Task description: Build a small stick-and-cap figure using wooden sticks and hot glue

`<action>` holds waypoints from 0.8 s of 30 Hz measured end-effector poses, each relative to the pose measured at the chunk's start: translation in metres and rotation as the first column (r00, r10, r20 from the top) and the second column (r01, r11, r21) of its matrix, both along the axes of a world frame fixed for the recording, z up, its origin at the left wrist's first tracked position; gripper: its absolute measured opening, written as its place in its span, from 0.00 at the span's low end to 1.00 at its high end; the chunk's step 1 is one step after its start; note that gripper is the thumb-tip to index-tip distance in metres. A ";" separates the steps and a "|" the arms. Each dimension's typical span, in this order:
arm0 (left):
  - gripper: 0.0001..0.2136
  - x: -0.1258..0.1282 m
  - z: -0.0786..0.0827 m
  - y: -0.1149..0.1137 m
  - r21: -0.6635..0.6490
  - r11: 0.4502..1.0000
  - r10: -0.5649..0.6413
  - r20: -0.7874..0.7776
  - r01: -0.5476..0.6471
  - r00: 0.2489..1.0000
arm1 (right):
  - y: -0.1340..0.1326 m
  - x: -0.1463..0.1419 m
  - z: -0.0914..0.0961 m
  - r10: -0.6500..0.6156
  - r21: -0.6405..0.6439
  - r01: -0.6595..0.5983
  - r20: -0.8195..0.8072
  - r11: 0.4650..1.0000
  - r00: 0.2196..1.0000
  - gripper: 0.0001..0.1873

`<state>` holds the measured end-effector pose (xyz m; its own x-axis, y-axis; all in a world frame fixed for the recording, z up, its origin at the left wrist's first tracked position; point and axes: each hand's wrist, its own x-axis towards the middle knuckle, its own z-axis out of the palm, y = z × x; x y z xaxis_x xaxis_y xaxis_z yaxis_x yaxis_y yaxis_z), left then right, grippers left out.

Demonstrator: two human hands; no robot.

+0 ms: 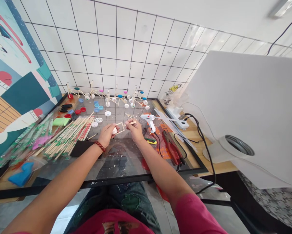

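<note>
Hiding part of a white piece point(114, 131): left hand point(106, 134).

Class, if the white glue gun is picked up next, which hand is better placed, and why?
Probably the right hand: though it grips a pale stick, the glue gun lies just to its right. The left hand is farther away, holding the small frame.

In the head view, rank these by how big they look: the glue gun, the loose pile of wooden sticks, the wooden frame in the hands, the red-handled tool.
Largest to smallest:
1. Pile of wooden sticks
2. Red-handled tool
3. Glue gun
4. Wooden frame
</note>
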<state>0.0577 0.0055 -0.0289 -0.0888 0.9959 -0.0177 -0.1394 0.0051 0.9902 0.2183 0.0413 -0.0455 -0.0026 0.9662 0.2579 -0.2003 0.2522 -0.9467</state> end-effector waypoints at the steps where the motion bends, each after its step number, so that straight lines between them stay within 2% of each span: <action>1: 0.16 0.000 0.000 0.000 -0.004 1.000 -0.002 -0.002 0.002 1.000 | 0.000 0.000 0.000 0.005 -0.001 -0.005 -0.002 1.000 1.000 0.26; 12: 0.15 0.000 0.001 -0.001 -0.013 1.000 -0.001 -0.011 0.001 1.000 | 0.001 0.002 0.002 0.071 -0.011 -0.071 -0.014 0.997 0.997 0.27; 24: 0.15 0.000 0.001 0.000 -0.034 0.999 0.001 0.021 -0.001 1.000 | 0.001 0.002 -0.002 0.087 0.010 -0.087 -0.004 0.996 0.996 0.26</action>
